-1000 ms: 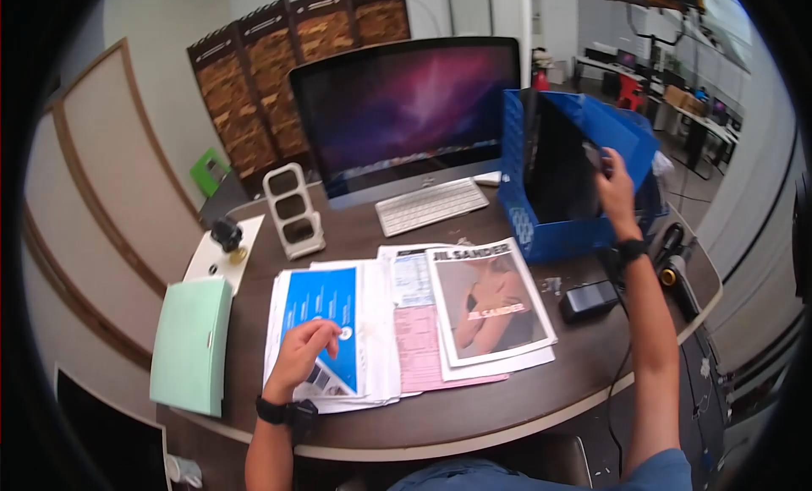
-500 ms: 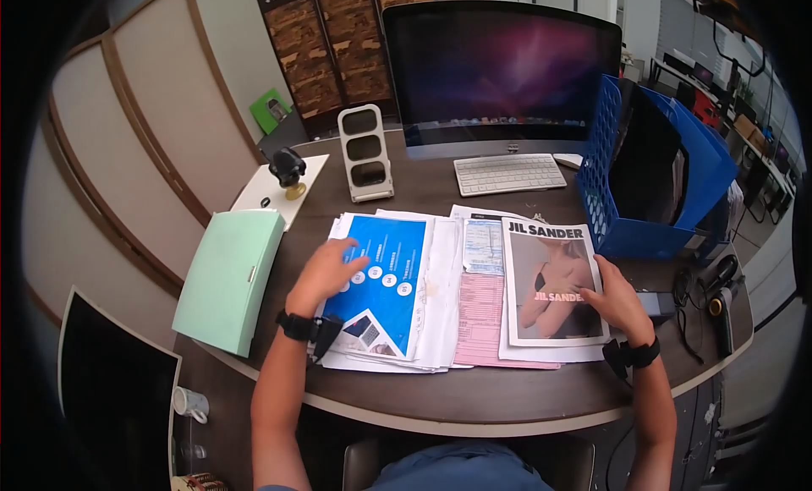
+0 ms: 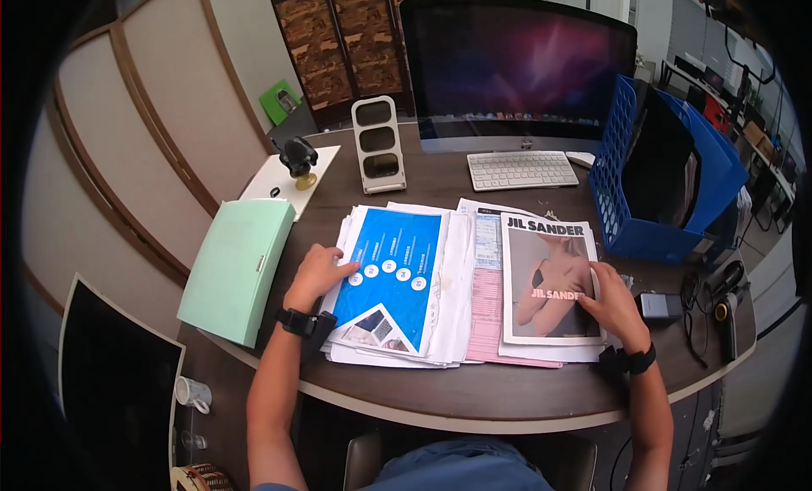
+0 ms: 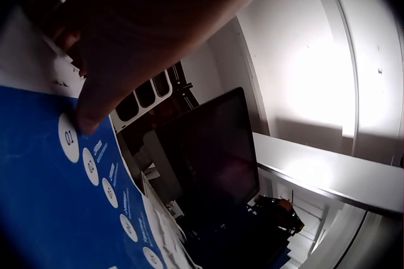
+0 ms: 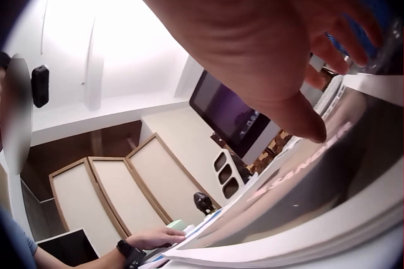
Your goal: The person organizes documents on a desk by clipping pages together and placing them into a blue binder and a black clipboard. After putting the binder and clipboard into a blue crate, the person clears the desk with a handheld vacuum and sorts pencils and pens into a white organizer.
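My left hand (image 3: 320,276) rests at the left edge of a paper stack topped by a blue-and-white printed sheet (image 3: 393,263). In the left wrist view its thumb (image 4: 89,121) lies on the blue sheet beside the number 01, with the other fingers mostly hidden past the edge. At the right edge of a JIL SANDER magazine (image 3: 550,318), my right hand (image 3: 616,303) has its thumb over the cover and its fingers loosely extended beyond the side. Pink printed forms (image 3: 484,318) lie between the stack and the magazine.
Behind the papers stand a monitor (image 3: 520,68), a keyboard (image 3: 522,170) and a pale three-slot holder (image 3: 379,144). A blue file rack (image 3: 647,239) with folders stands right. A mint-green file case (image 3: 237,267) lies left. Cables and a black charger-like box (image 3: 660,307) sit near the right edge.
My right hand has come from the blue file rack down to the magazine's right edge. The left hand has lowered from above the blue sheet to the stack's left edge. The view has shifted.
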`<state>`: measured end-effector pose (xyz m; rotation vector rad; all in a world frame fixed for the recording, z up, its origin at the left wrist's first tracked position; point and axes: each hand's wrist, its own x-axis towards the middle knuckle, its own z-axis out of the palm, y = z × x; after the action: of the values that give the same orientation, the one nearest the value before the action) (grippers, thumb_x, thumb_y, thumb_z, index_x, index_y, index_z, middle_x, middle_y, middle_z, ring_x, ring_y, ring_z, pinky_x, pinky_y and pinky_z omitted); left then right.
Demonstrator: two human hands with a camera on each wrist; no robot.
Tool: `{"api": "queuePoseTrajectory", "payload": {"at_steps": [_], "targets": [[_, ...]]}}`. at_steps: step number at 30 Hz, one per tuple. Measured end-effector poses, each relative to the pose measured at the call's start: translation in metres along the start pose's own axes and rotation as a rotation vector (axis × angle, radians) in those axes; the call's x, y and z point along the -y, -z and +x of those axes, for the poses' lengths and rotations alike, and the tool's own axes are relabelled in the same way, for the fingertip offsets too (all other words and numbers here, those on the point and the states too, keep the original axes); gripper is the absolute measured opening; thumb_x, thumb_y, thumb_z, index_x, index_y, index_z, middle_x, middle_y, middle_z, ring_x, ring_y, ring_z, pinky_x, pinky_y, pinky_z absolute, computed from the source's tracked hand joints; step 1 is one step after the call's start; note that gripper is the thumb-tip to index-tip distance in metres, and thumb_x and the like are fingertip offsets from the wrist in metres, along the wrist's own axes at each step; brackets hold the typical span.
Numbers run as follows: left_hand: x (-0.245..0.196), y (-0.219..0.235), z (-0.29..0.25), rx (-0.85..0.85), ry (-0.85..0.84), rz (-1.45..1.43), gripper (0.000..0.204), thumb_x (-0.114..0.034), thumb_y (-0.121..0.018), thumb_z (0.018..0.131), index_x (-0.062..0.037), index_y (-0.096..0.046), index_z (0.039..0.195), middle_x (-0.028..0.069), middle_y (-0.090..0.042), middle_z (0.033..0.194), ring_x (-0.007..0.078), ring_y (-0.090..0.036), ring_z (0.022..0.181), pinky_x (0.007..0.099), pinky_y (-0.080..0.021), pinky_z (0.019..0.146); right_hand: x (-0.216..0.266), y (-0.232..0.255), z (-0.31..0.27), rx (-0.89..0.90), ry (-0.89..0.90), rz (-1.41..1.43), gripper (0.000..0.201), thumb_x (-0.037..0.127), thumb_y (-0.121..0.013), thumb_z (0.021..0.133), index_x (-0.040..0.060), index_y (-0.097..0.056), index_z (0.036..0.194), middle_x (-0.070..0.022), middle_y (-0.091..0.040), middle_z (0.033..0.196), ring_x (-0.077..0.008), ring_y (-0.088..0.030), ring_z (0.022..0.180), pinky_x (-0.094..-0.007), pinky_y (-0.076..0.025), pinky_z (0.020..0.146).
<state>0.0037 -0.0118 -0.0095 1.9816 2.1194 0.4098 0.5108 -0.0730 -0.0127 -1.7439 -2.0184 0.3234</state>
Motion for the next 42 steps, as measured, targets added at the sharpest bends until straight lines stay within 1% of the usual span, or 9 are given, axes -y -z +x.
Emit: {"api": "queuePoseTrajectory", "payload": {"at_steps": [2,7,9,12,17,20,26,30,42], "targets": [[0.0,-0.003,0.001,-0.048,-0.045,0.07,0.065,-0.047,-0.071,0.075,0.009,-0.064,0.108,0.0278,-0.063,0.109,0.0365,-0.065,0.093,0.0422,-0.05,0.083,0.017,0.008,0.001,-0.035,0.04,-0.021,0.065,0.014,-0.07,0.078,-0.0019,-0.043,0.134,-0.0224,-0.049,0.132,-0.0347,-0.051,0.121,-0.038,-0.041,0.102],[-0.016,-0.015,0.005,0.09,0.007,-0.019,0.066,-0.051,-0.068,0.077,0.0089,-0.064,0.106,0.0268,-0.067,0.097,0.0364,-0.067,0.087,0.0431,-0.051,0.08,0.071,-0.023,0.017,0.439,-0.03,0.897,0.07,0.02,-0.068,0.086,-0.0075,-0.031,0.139,-0.0233,-0.052,0.129,-0.0266,-0.058,0.11,-0.0346,-0.049,0.089],[-0.015,-0.02,0.007,0.094,0.008,-0.064,0.066,-0.052,-0.066,0.079,0.0086,-0.064,0.105,0.0265,-0.067,0.094,0.0368,-0.067,0.086,0.0427,-0.052,0.08,0.1,-0.037,0.033,0.61,-0.194,0.856,0.07,0.022,-0.066,0.089,-0.0071,-0.028,0.14,-0.022,-0.053,0.127,-0.0229,-0.06,0.105,-0.0322,-0.052,0.083],[-0.015,-0.016,0.004,0.161,0.01,-0.158,0.062,-0.049,-0.066,0.081,0.0087,-0.064,0.104,0.0241,-0.068,0.094,0.0324,-0.068,0.084,0.0388,-0.052,0.078,0.115,-0.075,0.052,0.594,-0.273,1.152,0.064,0.023,-0.064,0.09,-0.0057,-0.033,0.138,-0.02,-0.055,0.124,-0.0204,-0.061,0.102,-0.0305,-0.054,0.078],[-0.012,-0.019,-0.006,0.329,-0.027,-0.636,0.05,-0.039,-0.067,0.086,0.0068,-0.064,0.107,0.015,-0.069,0.095,0.0194,-0.067,0.081,0.0321,-0.053,0.074,0.154,-0.095,0.062,0.751,-0.308,1.224,0.049,0.018,-0.06,0.092,-0.0046,-0.042,0.131,-0.0166,-0.06,0.117,-0.0221,-0.064,0.096,-0.0312,-0.055,0.076],[-0.016,-0.015,-0.012,0.389,-0.026,-0.687,0.04,-0.029,-0.066,0.089,0.0051,-0.063,0.111,0.0107,-0.068,0.098,0.0144,-0.064,0.082,0.0293,-0.053,0.075,0.145,-0.139,0.071,0.651,-0.065,0.969,0.04,0.011,-0.059,0.091,-0.0054,-0.048,0.126,-0.0165,-0.064,0.111,-0.0228,-0.066,0.092,-0.0337,-0.056,0.078],[-0.031,0.027,-0.019,0.328,-0.044,-1.085,0.033,-0.015,-0.061,0.092,0.0046,-0.057,0.119,0.0102,-0.067,0.103,0.0138,-0.066,0.083,0.0279,-0.055,0.076,0.159,-0.071,0.076,0.655,-0.117,1.458,0.036,0.002,-0.054,0.092,-0.0086,-0.047,0.126,-0.0185,-0.061,0.116,-0.0249,-0.066,0.099,-0.0362,-0.055,0.087],[-0.047,0.043,-0.016,0.265,-0.065,-1.095,0.034,-0.017,-0.061,0.093,0.0058,-0.057,0.117,0.0111,-0.067,0.103,0.0136,-0.067,0.082,0.0266,-0.055,0.075,0.161,-0.051,0.08,0.661,-0.144,1.494,0.038,0.003,-0.053,0.093,-0.0088,-0.044,0.128,-0.0199,-0.06,0.118,-0.0261,-0.065,0.1,-0.0389,-0.054,0.089],[0.015,0.02,-0.005,0.322,0.114,-0.942,0.036,-0.016,-0.064,0.089,0.0043,-0.058,0.118,0.0094,-0.066,0.102,0.0149,-0.065,0.085,0.0287,-0.055,0.077,0.123,-0.091,0.071,0.723,-0.167,1.175,0.048,0.017,-0.057,0.095,-0.005,-0.039,0.134,-0.0204,-0.057,0.116,-0.025,-0.065,0.096,-0.0307,-0.058,0.075]]}}
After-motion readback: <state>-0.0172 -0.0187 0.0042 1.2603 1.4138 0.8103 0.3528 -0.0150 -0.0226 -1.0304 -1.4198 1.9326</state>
